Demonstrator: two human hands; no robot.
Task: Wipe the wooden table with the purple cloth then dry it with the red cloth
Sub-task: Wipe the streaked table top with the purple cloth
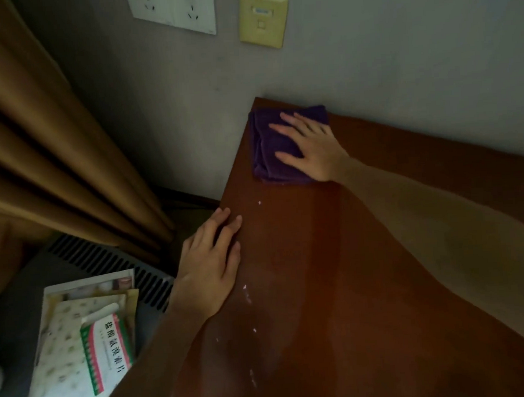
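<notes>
The wooden table (366, 268) fills most of what I can see, its far edge against the grey wall (368, 53) and its left edge running down towards me, and from how things lie the job looks to be in its first half: the wiping is under way at the far left corner, and the drying has not begun. A duller, streaky band runs down the middle of the top, which may be damp from the cloth, though in this dim light I cannot be sure. Small white flecks (246, 293) lie along the near left part of the top, so that stretch seems yet to be wiped. No red cloth is anywhere in sight. The purple cloth (270, 155), folded into a thick pad, sits on that far left corner, touching the wall or very nearly. The right hand (312, 146) lies flat on top of it, fingers straight and spread, pressing rather than clutching; it grasps nothing. The left hand (211, 262) rests nearer, at the table's left edge, fingers extended and loosely together on the wood, holding nothing, apparently just bracing. Off the table's left side, lower down, a tissue pack (64, 348) and a small printed box (107, 349) lie near a brown curtain (52, 156).
</notes>
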